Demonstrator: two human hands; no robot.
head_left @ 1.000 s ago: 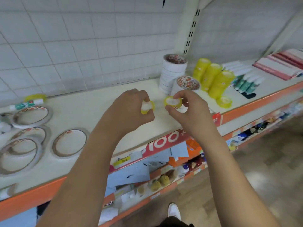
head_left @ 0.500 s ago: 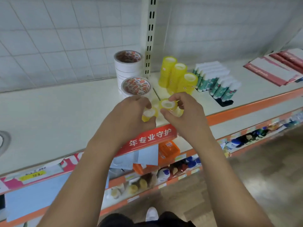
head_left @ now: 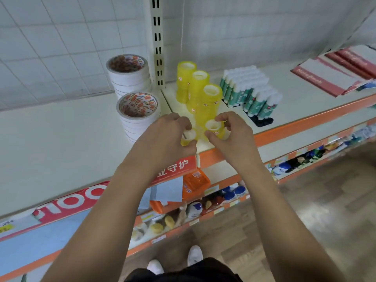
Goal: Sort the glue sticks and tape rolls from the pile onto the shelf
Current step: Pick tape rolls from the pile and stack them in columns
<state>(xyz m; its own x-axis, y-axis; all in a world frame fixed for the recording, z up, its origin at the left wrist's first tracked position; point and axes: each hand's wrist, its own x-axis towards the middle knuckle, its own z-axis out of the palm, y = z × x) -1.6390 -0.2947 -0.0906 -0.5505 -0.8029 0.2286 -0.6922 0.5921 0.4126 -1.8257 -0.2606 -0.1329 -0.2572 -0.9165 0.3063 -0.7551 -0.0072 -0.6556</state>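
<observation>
- White shelf (head_left: 61, 139) with an orange front edge runs across the whole view. A red strip (head_left: 71, 202) with large white numerals hangs along that edge at the left.
- Two white tape stacks (head_left: 130, 82) stand left of centre, one behind the other, each topped by a roll with a red-printed core. The rear stack is close to the tiled wall (head_left: 61, 47); the front one is just beside the left hand.
- A slotted post (head_left: 157, 41) rises at the back of the shelf, between the white stacks and the yellow ones.
- The left hand (head_left: 168, 137) is curled, with thumb and fingertips pinching a small yellow tape roll (head_left: 188, 137) over the front part of the shelf.
- The right hand (head_left: 230, 135) faces it, near but apart. Its thumb and fingers pinch a second small yellow roll (head_left: 213, 127), open core upward. I cannot tell whether this roll rests on anything beneath it.
- Three yellow tape stacks (head_left: 198, 88) stand in a slanting row behind the hands. The nearest rises just behind the right hand's roll.
- Glue sticks (head_left: 250, 94), green-bodied with white caps, stand upright in tight rows to the right of the yellow stacks. The front ones sit in a black tray (head_left: 262, 121).
- Red-and-white packets (head_left: 335, 74) lie flat and overlapping at the far right of the shelf, well apart from both hands.
</observation>
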